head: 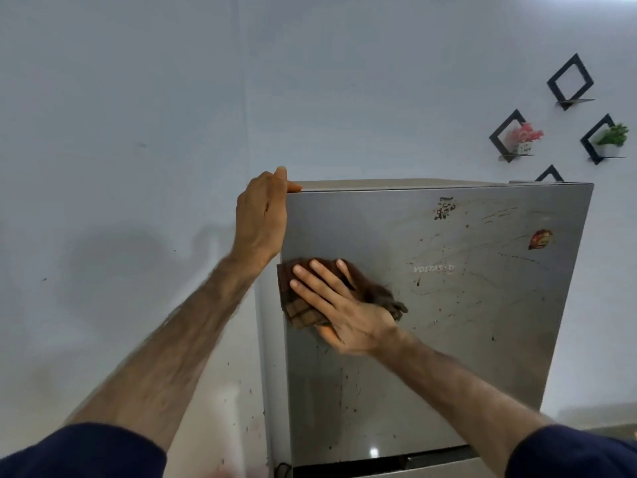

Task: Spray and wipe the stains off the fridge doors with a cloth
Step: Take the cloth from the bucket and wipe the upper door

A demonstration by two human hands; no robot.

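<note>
1 cloth [303, 305] under right hand [344, 305]

1. From my seat, the right hand [339, 307] covers the middle of the brown cloth [303, 305], so I can't see what lies under it.
2. The lower fridge door [448, 472] is cut off by the bottom edge (only a sliver shows).
3. The round sticker [540, 239] at centre right is too blurred to read.

1 head-worn wide-angle view looks forward and slightly up, close to the fridge door [448, 305], with the wall [138, 98] behind filling the upper frame.
</note>
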